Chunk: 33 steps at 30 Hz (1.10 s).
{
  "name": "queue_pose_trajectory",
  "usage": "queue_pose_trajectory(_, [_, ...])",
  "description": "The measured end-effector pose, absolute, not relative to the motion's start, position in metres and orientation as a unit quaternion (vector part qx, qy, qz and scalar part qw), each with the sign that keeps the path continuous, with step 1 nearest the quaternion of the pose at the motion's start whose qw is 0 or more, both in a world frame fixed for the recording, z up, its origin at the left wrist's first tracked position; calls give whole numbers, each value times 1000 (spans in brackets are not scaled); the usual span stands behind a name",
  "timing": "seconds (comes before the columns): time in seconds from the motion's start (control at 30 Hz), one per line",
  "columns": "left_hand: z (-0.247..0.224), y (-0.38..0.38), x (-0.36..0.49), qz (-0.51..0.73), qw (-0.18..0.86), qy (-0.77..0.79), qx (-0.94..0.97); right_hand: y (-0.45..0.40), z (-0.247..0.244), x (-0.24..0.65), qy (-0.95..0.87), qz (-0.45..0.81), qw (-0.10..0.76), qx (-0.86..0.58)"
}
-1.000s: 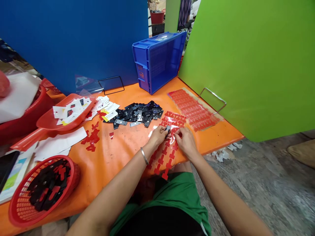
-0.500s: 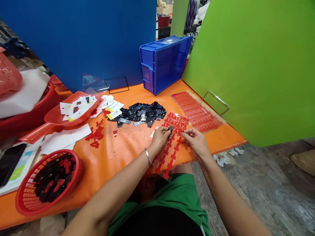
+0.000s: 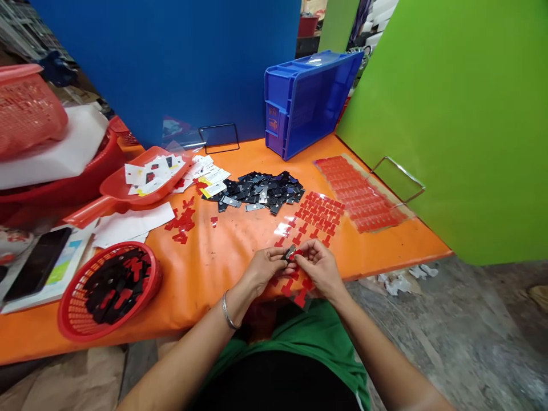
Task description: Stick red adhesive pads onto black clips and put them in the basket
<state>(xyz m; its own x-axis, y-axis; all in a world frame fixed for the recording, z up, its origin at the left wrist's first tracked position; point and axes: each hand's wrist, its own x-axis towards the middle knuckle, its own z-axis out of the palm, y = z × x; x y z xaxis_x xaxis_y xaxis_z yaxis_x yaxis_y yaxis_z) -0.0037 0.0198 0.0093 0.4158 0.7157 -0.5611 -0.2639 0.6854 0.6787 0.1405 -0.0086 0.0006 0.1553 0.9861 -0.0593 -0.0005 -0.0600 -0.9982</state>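
Note:
Between the fingers of my left hand [image 3: 264, 267] is a small black flat piece [image 3: 289, 253]. My right hand [image 3: 319, 264] meets it there, fingers pinched on a small red sticker [image 3: 298, 254] that lies at or against the black piece. Both hands are over a clear sheet of red T-shaped stickers [image 3: 319, 214], which reaches past the table's front edge. Behind them spreads a pile of black flat pieces [image 3: 261, 191]. Loose red stickers [image 3: 183, 221] lie to the left.
At front left stands a red basket [image 3: 64, 308] of black pieces with red on them. A red scoop [image 3: 107, 188] holds white cards. A phone [image 3: 38, 265] lies far left. The blue crate [image 3: 278, 91] stands on its side at the back; another red sheet [image 3: 359, 194] lies right.
My hands have come together nearer the table's front edge. The red sticker in my right hand is now at the black piece in my left. The view has shifted slightly left.

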Motion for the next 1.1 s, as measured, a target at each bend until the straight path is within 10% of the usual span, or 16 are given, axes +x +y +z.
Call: queue_pose_trajectory(1.1, [5,20,-4,313,807,426,262,-10,-4,130,-430,461,519,-577])
